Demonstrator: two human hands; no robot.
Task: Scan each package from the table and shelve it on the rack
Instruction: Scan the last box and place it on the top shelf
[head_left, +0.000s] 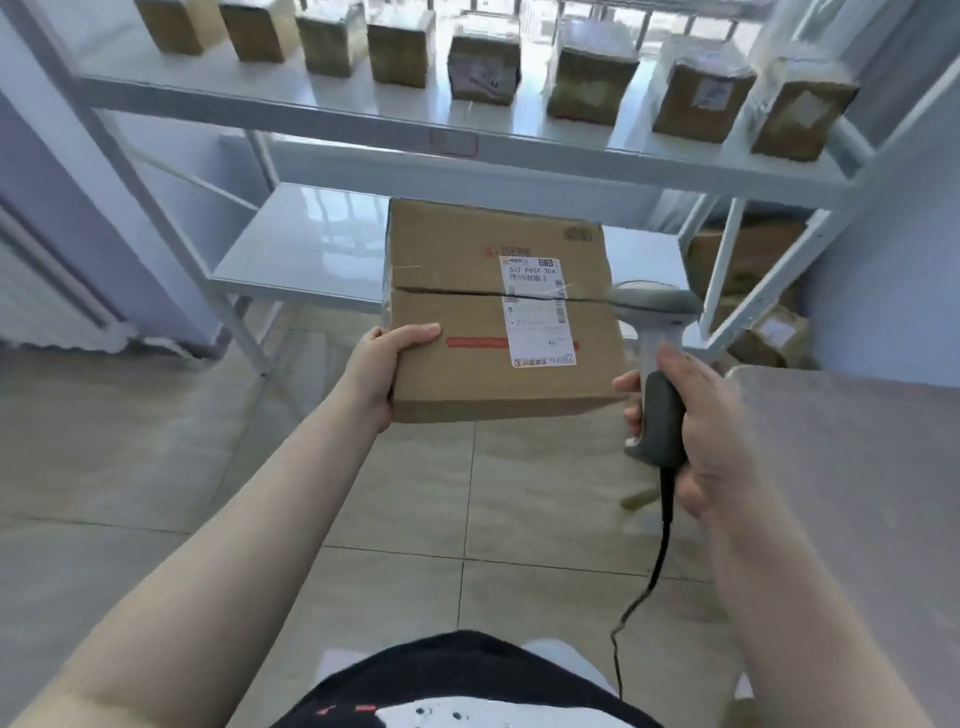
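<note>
While the left hand (382, 371) grips the near left corner of the box (498, 312), thumb lying along the top face and fingers hidden beneath, the box is held level in the air above the tiled floor (156, 441). A white label (537, 312) sits on the top face to the right of that thumb, crossing the taped seam; below it runs a red strip. The right hand (691, 436) is curled round the dark grip of the scanner (657, 364), fingertips showing on the grip's left side. The scanner stands upright just right of the box, its pale head (652, 301) level with the box's right edge and turned toward the label. A black cable (654, 571) hangs from the grip's base below the right hand.

Beyond both hands stands the white rack (467, 140). Its upper shelf carries a row of eight small brown boxes (592, 85), set apart from one another. The lower shelf (301, 249) lies past the held box and is partly hidden by it. To the right of the right hand, the grey counter (841, 457) reaches the frame edge. More brown boxes (748, 270) are stacked behind the rack's right leg, beyond the scanner head. A dark garment with white print (467, 686) shows at the bottom edge.
</note>
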